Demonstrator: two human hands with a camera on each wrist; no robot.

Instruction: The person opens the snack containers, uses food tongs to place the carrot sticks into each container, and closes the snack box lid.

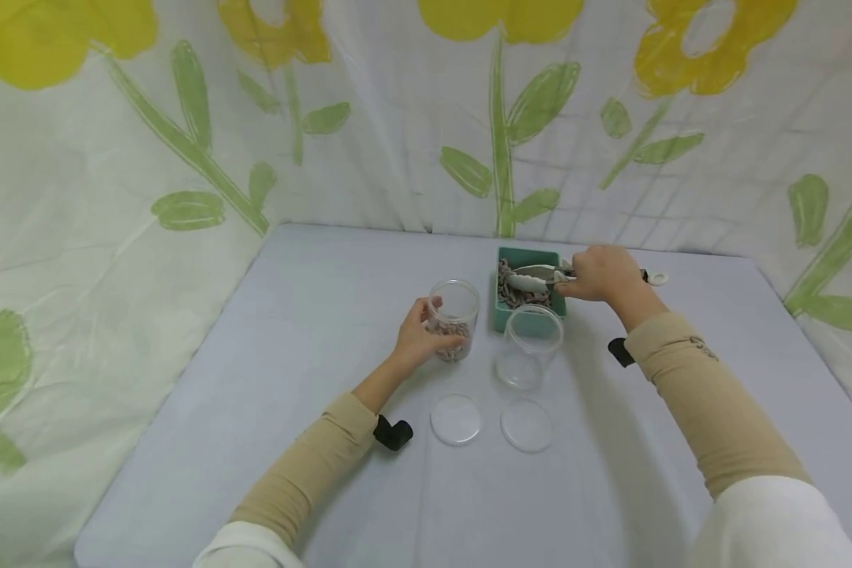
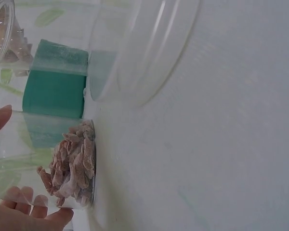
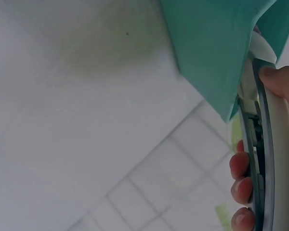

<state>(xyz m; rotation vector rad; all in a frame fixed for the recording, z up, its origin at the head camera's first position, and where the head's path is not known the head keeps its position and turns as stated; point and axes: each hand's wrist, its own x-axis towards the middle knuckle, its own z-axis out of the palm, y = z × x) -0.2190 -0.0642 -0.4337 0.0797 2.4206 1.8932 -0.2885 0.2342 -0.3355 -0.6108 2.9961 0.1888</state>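
My left hand [image 1: 419,339] grips a clear plastic jar [image 2: 19,144] round its side. Brownish dried pieces [image 2: 70,166] fill the lower part of this jar, which stands upright on the table. With my right hand [image 1: 599,276] I hold a pair of tongs [image 3: 265,144], thumb on one arm and fingers round the other. The white tips of the tongs [image 1: 528,282] reach into a green bin [image 1: 530,258] that has more of the brownish pieces [image 1: 514,296] in it. Whether the tips pinch any piece I cannot tell.
A second clear jar [image 1: 528,355] stands in front of the bin, right of the held jar. Two round clear lids [image 1: 456,420] lie flat nearer to me on the pale table [image 1: 312,331]. A flower-painted curtain [image 1: 369,181] hangs behind the table's far edge.
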